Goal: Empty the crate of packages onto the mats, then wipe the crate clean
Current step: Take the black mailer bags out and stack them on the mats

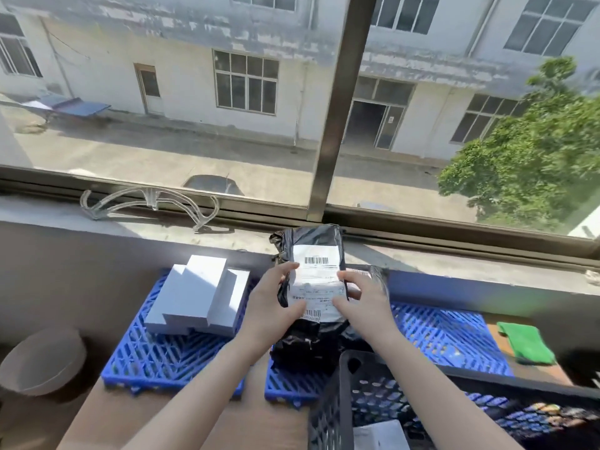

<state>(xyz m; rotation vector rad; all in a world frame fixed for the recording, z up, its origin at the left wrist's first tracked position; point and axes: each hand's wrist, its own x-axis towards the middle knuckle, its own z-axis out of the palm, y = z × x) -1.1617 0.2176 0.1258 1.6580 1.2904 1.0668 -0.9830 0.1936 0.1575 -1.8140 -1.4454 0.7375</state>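
Note:
Both my hands hold a black plastic package (311, 241) with a white shipping label, upright above the gap between two blue lattice mats. My left hand (272, 303) grips its left edge; my right hand (360, 297) grips its right edge. More black packages (308, 345) lie under it on the right mat (448, 336). Three white boxes (198, 293) are stacked on the left mat (156, 355). The black mesh crate (344, 404) stands at the bottom right; a white package (380, 436) shows inside it.
A green cloth (526, 342) lies on the table to the right of the mats. A grey bowl (42, 358) sits at the left. A clear plastic hanger (146, 203) rests on the window sill, with the window behind it.

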